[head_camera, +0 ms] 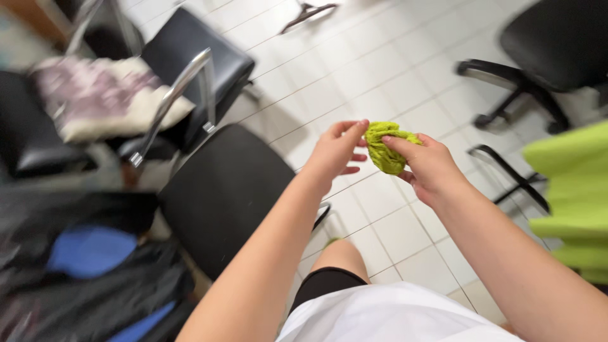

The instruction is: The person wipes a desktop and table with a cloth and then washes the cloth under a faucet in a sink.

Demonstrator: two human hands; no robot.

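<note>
Between both hands, above the white tiled floor [392,69], a small bunched lime-green cloth [386,147] is held. It is pinched at its left edge by the left hand [334,152] fingertips and grasped from the right by the right hand [430,168]. Below-left, a black chair seat [221,190] is seen; beyond it, a folded patterned towel [101,95] on another chair. Bright green fabric [570,190] is at the right edge.

Open tiled floor [386,69] lies ahead of and below both hands; black chair seat [221,190] blocks the lower left, office chair base [513,95] and green fabric [573,190] the right.
</note>
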